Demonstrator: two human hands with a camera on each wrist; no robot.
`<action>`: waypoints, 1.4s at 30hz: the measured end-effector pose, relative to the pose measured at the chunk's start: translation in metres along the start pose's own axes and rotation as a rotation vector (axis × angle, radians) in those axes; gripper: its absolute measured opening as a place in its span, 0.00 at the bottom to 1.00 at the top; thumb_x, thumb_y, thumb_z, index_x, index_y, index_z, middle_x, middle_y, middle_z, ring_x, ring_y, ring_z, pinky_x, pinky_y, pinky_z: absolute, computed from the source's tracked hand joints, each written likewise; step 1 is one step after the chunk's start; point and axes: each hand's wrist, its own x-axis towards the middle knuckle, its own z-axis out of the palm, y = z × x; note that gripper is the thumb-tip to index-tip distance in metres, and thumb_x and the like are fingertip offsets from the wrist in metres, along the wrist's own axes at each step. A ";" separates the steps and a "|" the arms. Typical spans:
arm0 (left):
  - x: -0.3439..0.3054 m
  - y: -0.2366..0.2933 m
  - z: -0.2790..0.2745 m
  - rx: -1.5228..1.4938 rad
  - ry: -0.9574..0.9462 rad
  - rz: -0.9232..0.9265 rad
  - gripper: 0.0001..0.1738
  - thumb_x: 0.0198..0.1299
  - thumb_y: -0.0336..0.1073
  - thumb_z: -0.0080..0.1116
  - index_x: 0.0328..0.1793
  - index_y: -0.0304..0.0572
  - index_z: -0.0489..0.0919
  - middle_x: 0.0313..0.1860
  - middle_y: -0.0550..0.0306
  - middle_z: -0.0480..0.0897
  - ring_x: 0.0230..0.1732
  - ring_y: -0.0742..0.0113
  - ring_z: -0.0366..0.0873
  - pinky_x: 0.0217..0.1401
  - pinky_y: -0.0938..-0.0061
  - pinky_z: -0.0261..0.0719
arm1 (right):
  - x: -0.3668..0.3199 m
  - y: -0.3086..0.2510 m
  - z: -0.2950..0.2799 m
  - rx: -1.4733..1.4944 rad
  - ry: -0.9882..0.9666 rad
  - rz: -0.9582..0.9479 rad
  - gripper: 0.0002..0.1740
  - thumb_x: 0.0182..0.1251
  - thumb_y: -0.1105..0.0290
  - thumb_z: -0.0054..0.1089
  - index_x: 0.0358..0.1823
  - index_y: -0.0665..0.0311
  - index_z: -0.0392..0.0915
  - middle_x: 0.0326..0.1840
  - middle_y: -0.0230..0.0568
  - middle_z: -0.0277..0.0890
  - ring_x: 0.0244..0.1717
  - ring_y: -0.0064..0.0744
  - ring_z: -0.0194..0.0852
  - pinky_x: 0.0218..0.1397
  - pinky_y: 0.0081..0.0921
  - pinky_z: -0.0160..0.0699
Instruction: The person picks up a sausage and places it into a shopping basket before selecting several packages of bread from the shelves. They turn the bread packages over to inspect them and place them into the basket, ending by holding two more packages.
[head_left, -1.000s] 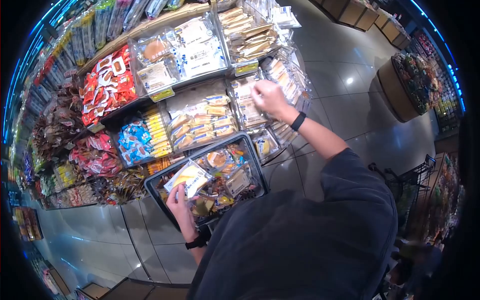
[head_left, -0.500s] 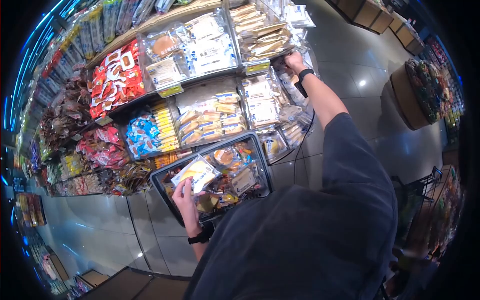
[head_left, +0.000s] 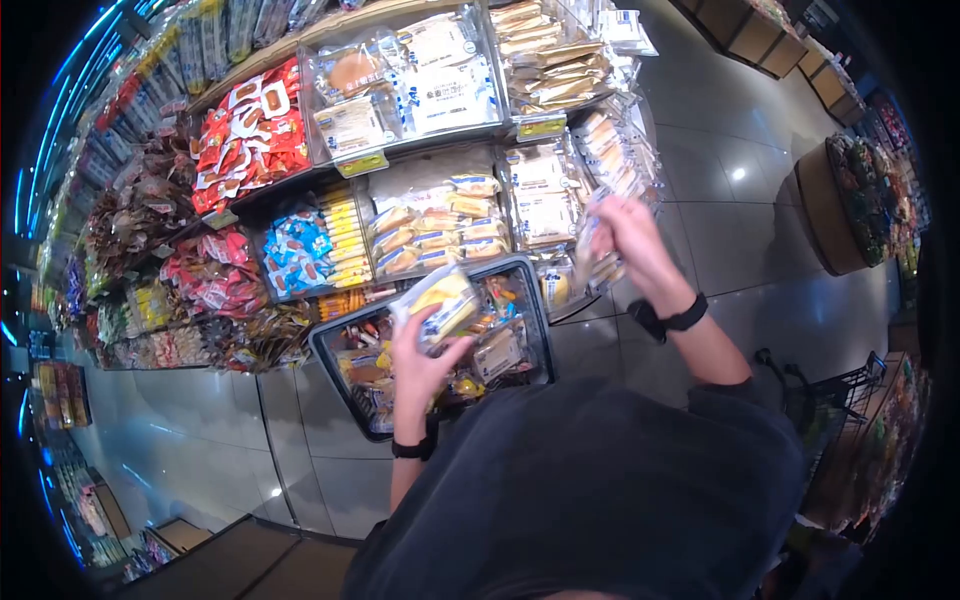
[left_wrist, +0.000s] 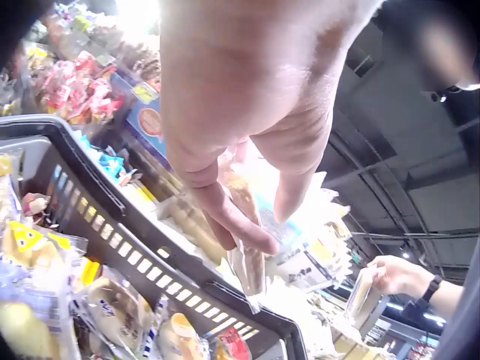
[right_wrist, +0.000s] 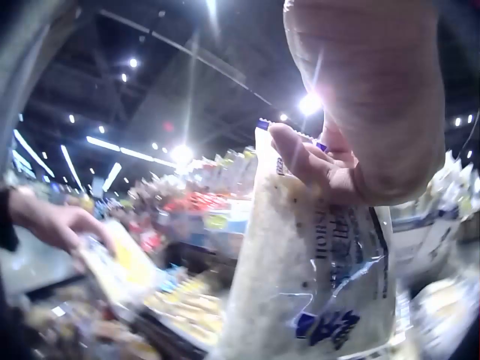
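Observation:
My left hand (head_left: pixel 418 365) holds a clear-wrapped bread (head_left: pixel 447 300) with a yellow patch, fingers on one side and thumb on the other. It is over the dark shopping basket (head_left: pixel 544 335), which is filled with wrapped snacks. In the left wrist view the bread packet (left_wrist: pixel 249 279) appears edge-on between the fingers. To the right, at the shelf's end, my right hand (head_left: pixel 637 242) pinches the top of another clear bread packet (right_wrist: pixel 292 262) with blue print; it hangs below the fingers. Packed breads (head_left: pixel 612 155) lie in a bin just beyond that hand.
Tiered bins hold red packets (head_left: pixel 250 135), blue packets (head_left: pixel 298 258), yellow sticks (head_left: pixel 345 240) and small wrapped breads (head_left: pixel 435 240). Price tags (head_left: pixel 540 128) line the shelf edges. Tiled floor (head_left: pixel 720 225) lies to the right, with a cart (head_left: pixel 845 395) and a round display (head_left: pixel 835 205) farther off.
My right hand reached into the far right bin, then drew back toward me with a bread packet. The left hand lifted its bread and moved right over the basket.

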 end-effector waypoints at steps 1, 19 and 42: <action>0.004 0.013 0.010 -0.147 -0.080 -0.017 0.36 0.46 0.39 0.83 0.62 0.37 0.79 0.56 0.42 0.75 0.52 0.58 0.82 0.46 0.70 0.88 | -0.017 0.000 0.018 0.016 -0.083 0.144 0.10 0.73 0.68 0.59 0.34 0.67 0.78 0.24 0.41 0.82 0.20 0.24 0.82 0.22 0.17 0.80; -0.003 0.020 -0.007 -0.725 0.076 -0.187 0.15 0.65 0.30 0.64 0.55 0.28 0.81 0.48 0.55 0.87 0.44 0.76 0.81 0.49 0.77 0.80 | 0.005 -0.006 0.125 -0.742 -0.791 -0.571 0.23 0.58 0.59 0.78 0.49 0.65 0.81 0.31 0.34 0.76 0.34 0.25 0.74 0.41 0.26 0.75; 0.000 0.026 -0.057 -0.838 0.233 -0.269 0.11 0.69 0.33 0.61 0.43 0.29 0.84 0.39 0.54 0.84 0.30 0.71 0.81 0.30 0.78 0.80 | 0.034 -0.074 0.146 -0.865 -0.870 -0.345 0.24 0.54 0.54 0.80 0.39 0.66 0.83 0.40 0.37 0.83 0.35 0.27 0.78 0.42 0.26 0.78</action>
